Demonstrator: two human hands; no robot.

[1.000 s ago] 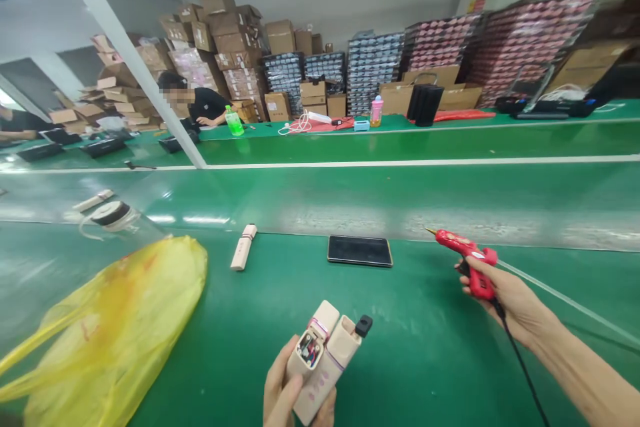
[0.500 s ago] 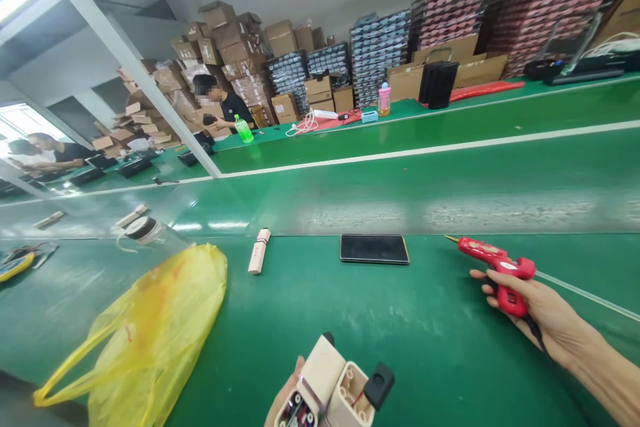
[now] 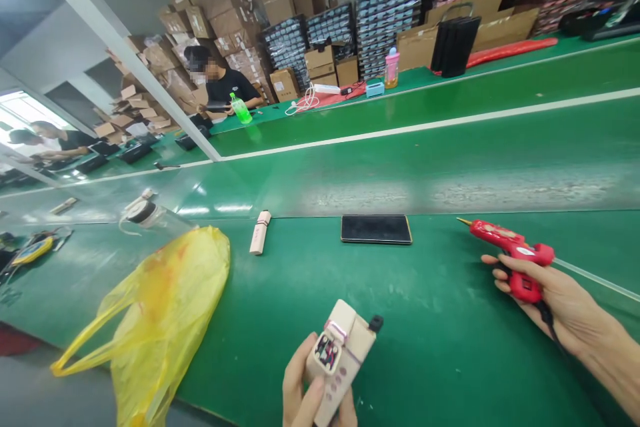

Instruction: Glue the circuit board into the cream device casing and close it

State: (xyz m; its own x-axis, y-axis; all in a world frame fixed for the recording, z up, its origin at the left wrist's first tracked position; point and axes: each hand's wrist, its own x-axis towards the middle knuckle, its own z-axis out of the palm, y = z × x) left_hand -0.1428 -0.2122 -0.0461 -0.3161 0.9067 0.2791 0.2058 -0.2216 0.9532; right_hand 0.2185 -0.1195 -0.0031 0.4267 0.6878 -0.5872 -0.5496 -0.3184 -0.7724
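My left hand (image 3: 299, 383) is closed around a pale beige handheld casing (image 3: 350, 360) at the front of the bench. One end is uncovered, with wires and small parts inside. Several round marks run along its face, and a small black piece (image 3: 376, 323) sticks out at its far corner. In my right hand (image 3: 560, 293), at the right, is a red hot glue gun (image 3: 510, 243). Its brass tip points left, and a clear glue stick (image 3: 595, 280) comes out of the back. The gun and casing are well apart.
A black phone (image 3: 376, 229) lies flat beyond the casing, with a similar beige device (image 3: 261, 233) to its left. A yellow plastic bag (image 3: 170, 307) covers the left front, beside a clear bottle (image 3: 163, 220). Across the green line, a person (image 3: 230, 87) works near stacked cartons (image 3: 240, 20).
The beige casing has turned in my left hand and come up into view, its buttoned face showing now. My right hand and the glue gun appear slightly farther right. The camera view has tilted.
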